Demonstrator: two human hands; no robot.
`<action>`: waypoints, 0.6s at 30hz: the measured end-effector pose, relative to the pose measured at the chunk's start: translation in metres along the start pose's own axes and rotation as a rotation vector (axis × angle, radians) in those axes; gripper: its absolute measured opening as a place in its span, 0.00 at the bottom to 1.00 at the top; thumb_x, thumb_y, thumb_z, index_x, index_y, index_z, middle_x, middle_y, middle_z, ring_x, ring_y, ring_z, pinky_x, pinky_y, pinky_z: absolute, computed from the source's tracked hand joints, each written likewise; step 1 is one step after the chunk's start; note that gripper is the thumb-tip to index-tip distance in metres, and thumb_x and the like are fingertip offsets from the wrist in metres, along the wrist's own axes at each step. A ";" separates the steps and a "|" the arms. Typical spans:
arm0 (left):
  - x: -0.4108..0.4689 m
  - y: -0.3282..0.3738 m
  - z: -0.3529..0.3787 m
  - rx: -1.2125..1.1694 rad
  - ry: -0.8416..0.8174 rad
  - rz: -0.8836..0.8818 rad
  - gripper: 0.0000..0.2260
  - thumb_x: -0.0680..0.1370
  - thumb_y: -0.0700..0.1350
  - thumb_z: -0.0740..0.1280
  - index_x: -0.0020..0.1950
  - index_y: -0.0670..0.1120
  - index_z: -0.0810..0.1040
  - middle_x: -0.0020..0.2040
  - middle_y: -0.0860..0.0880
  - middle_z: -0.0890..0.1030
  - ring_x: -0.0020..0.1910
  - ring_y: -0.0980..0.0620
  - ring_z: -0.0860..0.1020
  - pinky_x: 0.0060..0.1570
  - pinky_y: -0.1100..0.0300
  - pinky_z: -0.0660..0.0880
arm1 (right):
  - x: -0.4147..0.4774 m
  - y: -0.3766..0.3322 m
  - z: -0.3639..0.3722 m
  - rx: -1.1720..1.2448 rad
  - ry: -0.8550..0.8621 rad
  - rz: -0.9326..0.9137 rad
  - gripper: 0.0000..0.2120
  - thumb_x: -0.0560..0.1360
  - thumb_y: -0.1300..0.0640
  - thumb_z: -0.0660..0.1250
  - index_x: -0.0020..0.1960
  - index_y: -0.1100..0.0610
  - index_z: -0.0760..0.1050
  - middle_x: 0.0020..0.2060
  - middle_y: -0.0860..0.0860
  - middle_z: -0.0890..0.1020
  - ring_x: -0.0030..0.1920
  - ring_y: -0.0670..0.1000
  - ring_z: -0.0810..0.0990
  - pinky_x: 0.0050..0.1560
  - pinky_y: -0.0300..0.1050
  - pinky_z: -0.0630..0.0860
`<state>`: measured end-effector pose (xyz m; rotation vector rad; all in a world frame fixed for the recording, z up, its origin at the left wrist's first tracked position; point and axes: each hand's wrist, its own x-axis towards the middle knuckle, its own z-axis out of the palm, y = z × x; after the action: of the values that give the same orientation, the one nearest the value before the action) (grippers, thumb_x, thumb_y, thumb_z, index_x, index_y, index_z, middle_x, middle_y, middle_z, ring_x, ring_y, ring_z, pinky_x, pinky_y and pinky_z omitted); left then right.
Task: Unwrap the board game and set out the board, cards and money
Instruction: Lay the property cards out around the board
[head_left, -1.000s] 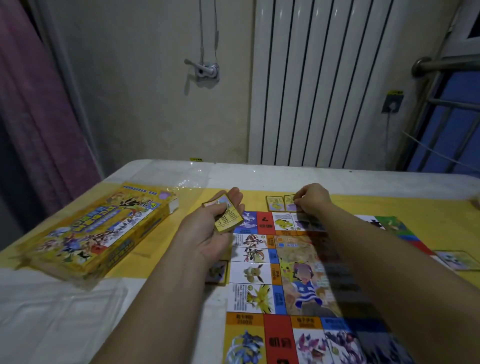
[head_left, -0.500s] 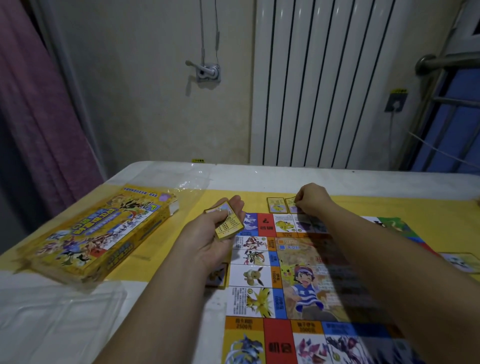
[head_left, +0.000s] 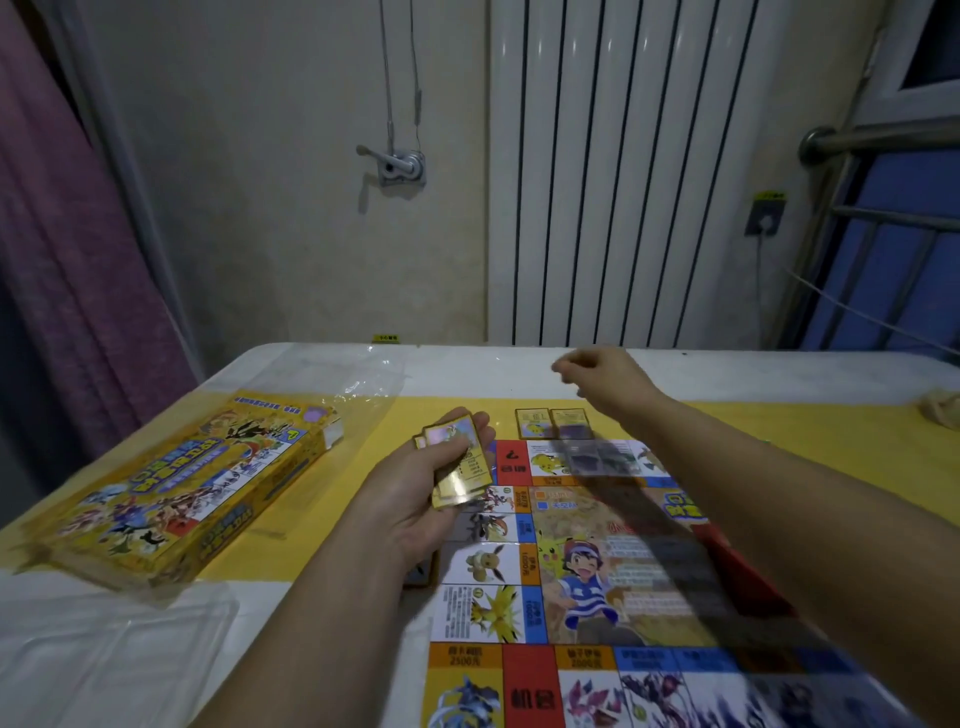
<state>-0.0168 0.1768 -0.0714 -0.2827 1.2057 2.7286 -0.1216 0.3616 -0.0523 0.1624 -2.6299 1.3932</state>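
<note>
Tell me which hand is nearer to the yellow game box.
Left. The left hand, holding a stack of cards, is to the right of the game box; the right hand is farther right, beyond the far edge of the board.

Dim indoor light, wide-angle edge bending, right forearm motion-blurred

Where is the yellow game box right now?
In the head view, the yellow game box lies flat on the left side of the table, left of the left hand holding the cards.
</note>
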 end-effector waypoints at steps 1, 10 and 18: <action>-0.003 -0.002 0.003 0.053 -0.023 -0.001 0.10 0.78 0.31 0.58 0.53 0.41 0.77 0.42 0.44 0.85 0.42 0.49 0.82 0.38 0.57 0.80 | -0.014 -0.014 -0.006 0.069 -0.096 -0.014 0.10 0.80 0.54 0.60 0.54 0.56 0.78 0.50 0.52 0.81 0.44 0.49 0.75 0.44 0.42 0.70; -0.051 -0.020 0.021 0.523 -0.179 0.082 0.13 0.77 0.32 0.64 0.58 0.44 0.78 0.52 0.40 0.83 0.48 0.46 0.81 0.46 0.57 0.77 | -0.114 -0.047 -0.031 0.008 -0.425 -0.095 0.07 0.71 0.52 0.73 0.38 0.54 0.80 0.30 0.47 0.79 0.31 0.44 0.72 0.35 0.44 0.68; -0.100 -0.030 0.032 0.537 -0.265 -0.003 0.08 0.77 0.30 0.61 0.51 0.38 0.77 0.43 0.38 0.82 0.38 0.44 0.80 0.41 0.53 0.79 | -0.172 -0.046 -0.053 0.191 -0.352 0.096 0.07 0.77 0.56 0.66 0.43 0.59 0.78 0.33 0.48 0.77 0.35 0.46 0.73 0.39 0.40 0.70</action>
<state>0.0828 0.2147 -0.0488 0.1361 1.7661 2.2256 0.0599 0.3830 -0.0190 0.3370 -2.8041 1.7960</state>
